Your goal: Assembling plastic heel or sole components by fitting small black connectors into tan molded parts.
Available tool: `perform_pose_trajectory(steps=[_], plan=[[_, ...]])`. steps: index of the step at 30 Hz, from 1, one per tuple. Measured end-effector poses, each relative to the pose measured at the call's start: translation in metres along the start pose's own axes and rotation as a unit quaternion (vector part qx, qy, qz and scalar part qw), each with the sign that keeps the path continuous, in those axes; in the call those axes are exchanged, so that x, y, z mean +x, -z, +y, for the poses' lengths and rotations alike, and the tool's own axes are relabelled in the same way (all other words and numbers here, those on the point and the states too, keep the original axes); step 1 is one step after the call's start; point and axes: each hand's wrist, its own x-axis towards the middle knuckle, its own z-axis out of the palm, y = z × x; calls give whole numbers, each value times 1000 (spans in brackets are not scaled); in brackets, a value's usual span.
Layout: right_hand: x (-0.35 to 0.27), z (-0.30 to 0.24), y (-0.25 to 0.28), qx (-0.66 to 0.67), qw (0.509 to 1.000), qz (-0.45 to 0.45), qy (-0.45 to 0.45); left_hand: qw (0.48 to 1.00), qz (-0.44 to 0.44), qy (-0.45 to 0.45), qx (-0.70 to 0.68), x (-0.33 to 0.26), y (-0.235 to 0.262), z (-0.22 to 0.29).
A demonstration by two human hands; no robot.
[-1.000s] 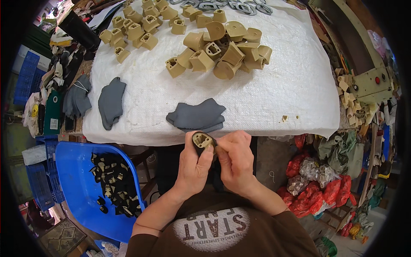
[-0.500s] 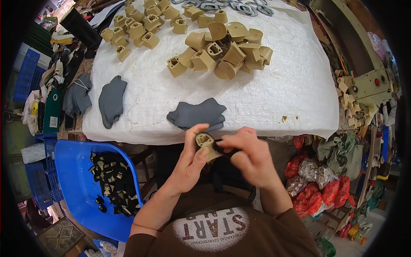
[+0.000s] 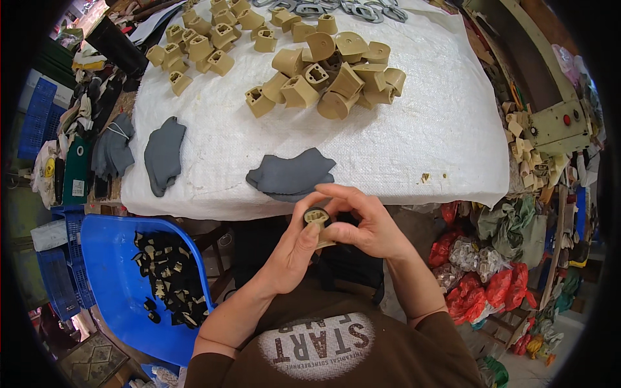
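Observation:
In front of my body, just off the table's near edge, my left hand grips a small beige shoe heel, thumb on its front. Dark material rims the heel's hollow top. My right hand closes on the heel's other side with its thumb and bent fingers; part of the grip is hidden. Just beyond lies a stack of dark grey cut pieces near the edge. Farther left are another grey stack and a bundle of similar pieces tied with a pale band.
A pile of bare beige heels and a looser group stand on the white-covered table. Grey metal rings lie at the back. At lower left a blue tub holds many dark-and-beige pieces. Red bags crowd the right floor.
My right hand, blurred and fisted over the dark material before, now has its fingers round the heel. The heel has turned more upright, and the view has shifted slightly.

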Motion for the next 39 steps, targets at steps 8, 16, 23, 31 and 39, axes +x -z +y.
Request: perform_pose_trajectory(steps=[8,16,23,31,39], plan=[[-3,2,-6,-100,982,65,148,916,27,166,-364,-3,-3,11],[-6,-2,-28,-254,933,152,206,881,1,234,-411,-3,-9,7],[-7,4,-2,21,991,112,72,975,-62,74,-201,0,6,1],[-5,-6,-4,-34,996,-23,82,989,0,-107,-104,3,3,-15],[-7,-17,-18,136,987,-42,-79,960,65,-5,-273,-2,-12,1]])
